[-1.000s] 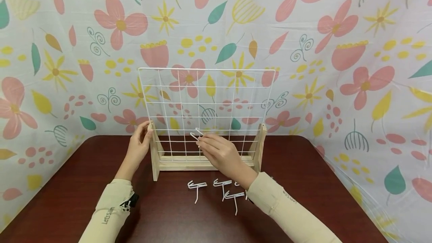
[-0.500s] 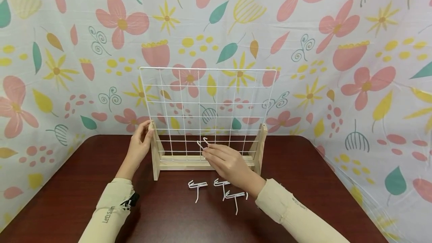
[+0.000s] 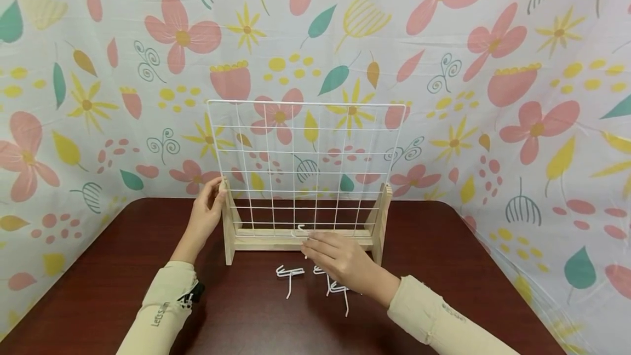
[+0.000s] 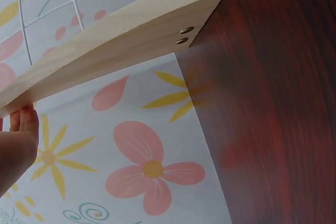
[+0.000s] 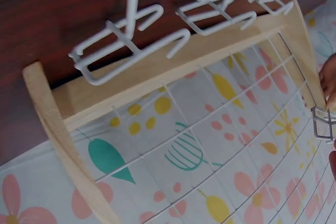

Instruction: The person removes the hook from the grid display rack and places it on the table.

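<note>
A white wire grid panel (image 3: pixel 304 152) stands upright in a pale wooden stand (image 3: pixel 276 243). My left hand (image 3: pixel 208 210) holds the top of the stand's left upright (image 4: pixel 121 38), its fingers reaching behind the wood in the left wrist view. With the fingertips of my right hand (image 3: pixel 340 256) I pinch a white wire hook (image 3: pixel 301 228), low in front of the grid; most of it is hidden behind the fingers. The same hook (image 5: pixel 321 124) shows at the right edge of the right wrist view. Several more white wire hooks (image 3: pixel 290 274) lie on the table, partly covered by my right hand.
The dark red-brown table (image 3: pixel 236 311) extends around the stand on all sides. Behind it hangs a floral cloth (image 3: pixel 443 43). Two screw heads (image 4: pixel 184 35) show on the upright's outer face.
My right hand has moved down and slightly right with the wire hook, from mid-grid to the level of the stand's crossbar. My left hand stays on the upright.
</note>
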Demonstrator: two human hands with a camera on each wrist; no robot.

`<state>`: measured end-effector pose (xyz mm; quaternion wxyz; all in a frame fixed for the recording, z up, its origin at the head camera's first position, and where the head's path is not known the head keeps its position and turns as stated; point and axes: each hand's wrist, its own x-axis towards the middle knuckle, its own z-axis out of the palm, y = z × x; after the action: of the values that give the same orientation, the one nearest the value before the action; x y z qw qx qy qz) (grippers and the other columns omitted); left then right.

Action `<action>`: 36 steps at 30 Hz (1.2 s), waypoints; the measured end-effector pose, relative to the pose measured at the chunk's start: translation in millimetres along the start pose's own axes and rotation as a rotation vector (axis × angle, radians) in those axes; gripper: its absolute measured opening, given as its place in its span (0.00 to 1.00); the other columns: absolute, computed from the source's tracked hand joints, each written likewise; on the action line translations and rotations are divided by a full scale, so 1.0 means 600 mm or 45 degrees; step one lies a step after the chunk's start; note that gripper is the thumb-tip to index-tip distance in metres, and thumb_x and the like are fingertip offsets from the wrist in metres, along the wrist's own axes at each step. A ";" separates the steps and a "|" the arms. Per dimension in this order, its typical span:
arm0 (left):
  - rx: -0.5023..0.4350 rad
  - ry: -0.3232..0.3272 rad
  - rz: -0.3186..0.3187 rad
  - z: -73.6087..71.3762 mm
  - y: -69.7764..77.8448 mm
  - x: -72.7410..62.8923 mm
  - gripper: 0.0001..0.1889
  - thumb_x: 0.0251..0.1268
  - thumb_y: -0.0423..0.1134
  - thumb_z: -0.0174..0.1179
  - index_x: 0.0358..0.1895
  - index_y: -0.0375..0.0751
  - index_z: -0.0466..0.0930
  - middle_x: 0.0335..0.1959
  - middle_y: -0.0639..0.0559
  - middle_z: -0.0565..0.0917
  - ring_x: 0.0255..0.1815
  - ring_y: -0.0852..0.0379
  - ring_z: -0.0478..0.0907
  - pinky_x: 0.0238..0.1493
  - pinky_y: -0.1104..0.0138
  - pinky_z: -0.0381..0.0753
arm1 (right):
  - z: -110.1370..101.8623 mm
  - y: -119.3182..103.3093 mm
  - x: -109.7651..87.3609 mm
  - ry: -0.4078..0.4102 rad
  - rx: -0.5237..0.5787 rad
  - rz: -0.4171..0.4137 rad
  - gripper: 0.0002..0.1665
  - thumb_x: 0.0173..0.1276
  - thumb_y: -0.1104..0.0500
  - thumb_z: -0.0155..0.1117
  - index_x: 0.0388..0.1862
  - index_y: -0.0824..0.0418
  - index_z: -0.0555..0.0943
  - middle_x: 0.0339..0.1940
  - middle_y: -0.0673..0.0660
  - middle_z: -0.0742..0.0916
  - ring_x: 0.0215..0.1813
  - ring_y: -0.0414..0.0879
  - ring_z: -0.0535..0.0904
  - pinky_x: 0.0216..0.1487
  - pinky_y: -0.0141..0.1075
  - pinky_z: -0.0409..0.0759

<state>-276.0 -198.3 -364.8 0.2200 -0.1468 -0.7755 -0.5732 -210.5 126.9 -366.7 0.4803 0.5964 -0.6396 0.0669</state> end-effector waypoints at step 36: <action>0.021 -0.010 -0.017 -0.001 -0.004 0.002 0.22 0.76 0.38 0.47 0.68 0.34 0.64 0.53 0.35 0.74 0.44 0.66 0.69 0.45 0.80 0.68 | 0.000 -0.061 -0.059 -0.598 -0.135 -0.243 0.18 0.68 0.60 0.48 0.47 0.56 0.85 0.47 0.50 0.86 0.56 0.43 0.79 0.62 0.36 0.71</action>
<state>-278.0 -199.6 -366.1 0.2142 -0.1421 -0.7821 -0.5676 -186.3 141.6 -409.2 0.3534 0.6273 -0.6770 -0.1526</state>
